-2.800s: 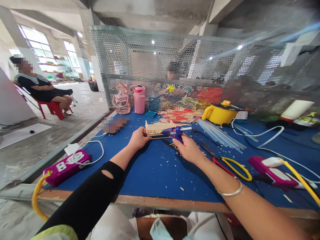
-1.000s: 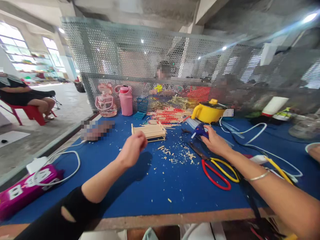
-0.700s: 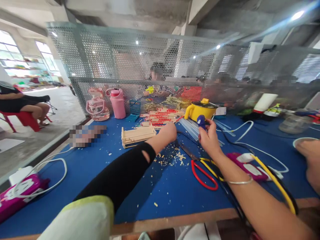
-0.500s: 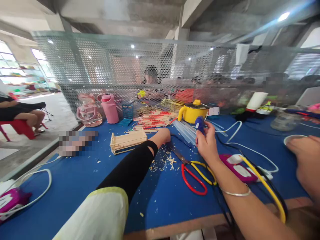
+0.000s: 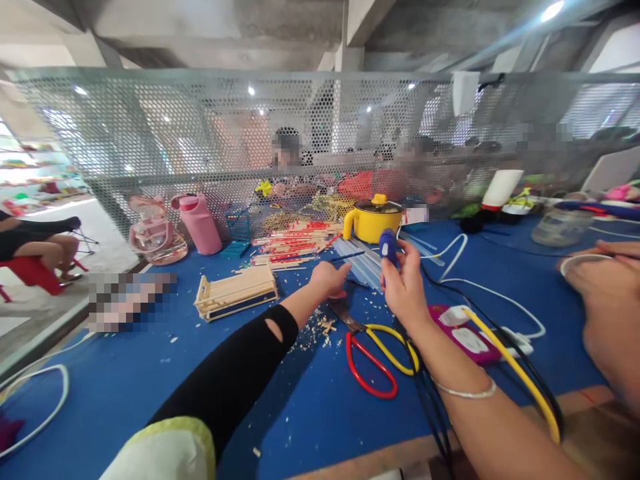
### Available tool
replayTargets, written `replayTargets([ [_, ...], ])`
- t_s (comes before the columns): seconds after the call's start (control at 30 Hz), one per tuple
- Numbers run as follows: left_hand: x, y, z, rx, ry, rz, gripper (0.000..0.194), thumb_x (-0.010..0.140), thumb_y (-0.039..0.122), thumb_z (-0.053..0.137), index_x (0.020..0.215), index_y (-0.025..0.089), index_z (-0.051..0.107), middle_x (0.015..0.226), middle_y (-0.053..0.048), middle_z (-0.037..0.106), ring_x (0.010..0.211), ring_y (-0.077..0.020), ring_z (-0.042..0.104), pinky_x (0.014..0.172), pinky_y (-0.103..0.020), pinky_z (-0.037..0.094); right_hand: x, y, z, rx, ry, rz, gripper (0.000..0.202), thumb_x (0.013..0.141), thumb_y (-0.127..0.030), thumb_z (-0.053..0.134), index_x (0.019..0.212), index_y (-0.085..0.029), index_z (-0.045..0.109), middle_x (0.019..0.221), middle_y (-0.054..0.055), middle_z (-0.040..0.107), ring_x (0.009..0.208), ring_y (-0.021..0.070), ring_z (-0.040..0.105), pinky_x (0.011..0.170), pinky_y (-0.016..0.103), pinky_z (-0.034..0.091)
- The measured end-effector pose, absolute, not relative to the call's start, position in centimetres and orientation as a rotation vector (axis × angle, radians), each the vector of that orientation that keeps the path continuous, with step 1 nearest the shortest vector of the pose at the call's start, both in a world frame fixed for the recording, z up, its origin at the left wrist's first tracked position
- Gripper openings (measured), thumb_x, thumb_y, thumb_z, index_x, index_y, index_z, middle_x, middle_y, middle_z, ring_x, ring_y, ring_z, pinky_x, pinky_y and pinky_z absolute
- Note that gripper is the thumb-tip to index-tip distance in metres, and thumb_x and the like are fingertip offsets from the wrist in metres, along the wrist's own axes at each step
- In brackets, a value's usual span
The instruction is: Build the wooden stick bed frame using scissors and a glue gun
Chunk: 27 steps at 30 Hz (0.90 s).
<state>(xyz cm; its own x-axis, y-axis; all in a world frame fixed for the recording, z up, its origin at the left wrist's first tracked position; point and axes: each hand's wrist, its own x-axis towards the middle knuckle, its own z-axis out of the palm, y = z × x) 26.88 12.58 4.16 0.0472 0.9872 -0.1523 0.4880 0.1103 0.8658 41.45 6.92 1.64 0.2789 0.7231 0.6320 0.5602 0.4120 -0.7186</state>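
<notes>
My left hand (image 5: pixel 327 280) is over the blue table, its fingers closed. A thin dark stick (image 5: pixel 354 255) pokes out from it toward the right, apparently pinched in the fingers. My right hand (image 5: pixel 406 283) is wrapped round a blue glue gun (image 5: pixel 387 245), held upright near clear glue sticks (image 5: pixel 361 265). Just below my left hand lie scissors (image 5: pixel 356 327) with one red and one yellow handle, among wood crumbs (image 5: pixel 326 325). Left of that hand stands a small frame built of pale wooden sticks (image 5: pixel 237 293).
Red-tipped wooden sticks (image 5: pixel 295 241) lie in a heap before the mesh screen (image 5: pixel 210 147). Behind stand a yellow pot (image 5: pixel 373 223) and a pink bottle (image 5: pixel 201 225). A purple power strip (image 5: pixel 470 340) with cords lies at right, near another person's hand (image 5: pixel 595 287).
The view has swung a little to the right. My left hand has lifted slightly from the table by the scissors, and the thin dark stick now shows at it. My right hand keeps the glue gun.
</notes>
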Motion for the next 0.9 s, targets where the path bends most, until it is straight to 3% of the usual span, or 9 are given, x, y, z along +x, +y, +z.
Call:
replayTargets([
  [0.07, 25.4, 11.0, 4.9, 1.623, 1.537, 0.851, 0.029, 0.083, 0.042, 0.057, 0.083, 0.014, 0.058, 0.090, -0.012, 0.064, 0.095, -0.0267, 0.061, 0.077, -0.034, 0.047, 41.8, 7.2, 1.4, -1.366, -1.529, 0.145, 0.046, 0.092, -0.037, 0.037, 0.134, -0.019, 0.028, 0.109, 0.014, 0.059, 0.082, 0.0217, 0.063, 0.073, 0.037, 0.052],
  [0.13, 22.4, 9.3, 5.6, 1.727, 1.474, 0.920, 0.020, 0.086, 0.034, 0.050, 0.076, 0.018, 0.054, 0.091, -0.009, 0.064, 0.093, -0.0230, 0.060, 0.075, -0.030, 0.045, 41.9, 7.7, 1.5, -1.454, -1.700, 0.135, 0.048, 0.092, -0.034, 0.037, 0.135, -0.016, 0.028, 0.113, 0.016, 0.059, 0.092, 0.0242, 0.063, 0.079, 0.040, 0.051],
  [0.27, 15.2, 5.2, 4.9, 1.804, 1.298, 0.946, 0.027, 0.094, 0.030, 0.027, 0.075, 0.021, 0.045, 0.067, 0.001, 0.056, 0.055, -0.0123, 0.050, 0.055, -0.025, 0.041, 41.5, 9.8, 2.2, -1.432, -2.020, 0.135, 0.050, 0.082, -0.024, 0.054, 0.131, -0.019, 0.043, 0.127, 0.013, 0.057, 0.115, 0.0252, 0.056, 0.098, 0.041, 0.043],
  [0.37, 11.1, 2.5, 3.0, 1.731, 1.148, 0.999, 0.028, 0.094, 0.041, 0.028, 0.083, 0.020, 0.043, 0.070, 0.003, 0.055, 0.047, -0.0083, 0.043, 0.047, -0.021, 0.036, 41.4, 12.2, 2.6, -1.419, -2.204, 0.096, 0.053, 0.075, -0.015, 0.059, 0.127, -0.021, 0.051, 0.135, 0.010, 0.053, 0.123, 0.0245, 0.050, 0.106, 0.039, 0.037],
  [0.57, 7.9, -0.8, 1.1, 1.455, 1.151, 0.856, 0.041, 0.088, 0.056, 0.037, 0.078, 0.018, 0.049, 0.054, 0.004, 0.053, 0.037, -0.0065, 0.040, 0.038, -0.019, 0.028, 39.9, 13.9, 3.1, -1.572, -2.224, -0.046, 0.054, 0.066, -0.014, 0.065, 0.120, -0.017, 0.059, 0.118, 0.015, 0.064, 0.105, 0.0323, 0.061, 0.090, 0.047, 0.048],
  [0.63, 7.6, -1.3, 1.1, 1.369, 1.044, 0.761, 0.044, 0.084, 0.060, 0.040, 0.073, 0.019, 0.048, 0.047, 0.005, 0.050, 0.033, -0.0058, 0.036, 0.035, -0.018, 0.024, 37.3, 11.9, 3.9, -1.548, -2.185, -0.094, 0.047, 0.069, -0.018, 0.064, 0.116, -0.016, 0.062, 0.119, 0.016, 0.063, 0.105, 0.0343, 0.060, 0.089, 0.050, 0.047],
  [0.7, 7.4, -1.5, 1.0, 1.322, 0.947, 0.718, 0.048, 0.083, 0.063, 0.041, 0.068, 0.018, 0.047, 0.043, 0.006, 0.049, 0.030, -0.0051, 0.035, 0.033, -0.018, 0.022, 33.6, 8.7, 4.9, -1.358, -2.173, -0.024, 0.023, 0.080, -0.028, 0.057, 0.098, -0.022, 0.071, 0.102, 0.008, 0.070, 0.093, 0.0260, 0.064, 0.084, 0.041, 0.050],
  [0.8, 7.2, -1.6, 0.9, 1.298, 0.862, 0.751, 0.050, 0.081, 0.067, 0.041, 0.066, 0.019, 0.045, 0.043, 0.006, 0.049, 0.030, -0.0050, 0.035, 0.033, -0.018, 0.022, 27.9, 3.7, 5.8, -0.986, -2.332, 0.411, 0.020, 0.084, -0.033, 0.056, 0.087, -0.025, 0.074, 0.086, 0.002, 0.072, 0.077, 0.0169, 0.066, 0.074, 0.029, 0.052],
  [0.9, 6.7, -1.6, 0.7, 1.291, 0.817, 0.824, 0.051, 0.080, 0.069, 0.040, 0.067, 0.019, 0.043, 0.043, 0.006, 0.049, 0.030, -0.0050, 0.036, 0.033, -0.017, 0.024, 24.1, 1.4, 5.4, -0.955, -2.286, 0.699, 0.016, 0.083, -0.029, 0.059, 0.084, -0.025, 0.075, 0.080, -0.001, 0.074, 0.072, 0.0136, 0.066, 0.069, 0.023, 0.051],
])
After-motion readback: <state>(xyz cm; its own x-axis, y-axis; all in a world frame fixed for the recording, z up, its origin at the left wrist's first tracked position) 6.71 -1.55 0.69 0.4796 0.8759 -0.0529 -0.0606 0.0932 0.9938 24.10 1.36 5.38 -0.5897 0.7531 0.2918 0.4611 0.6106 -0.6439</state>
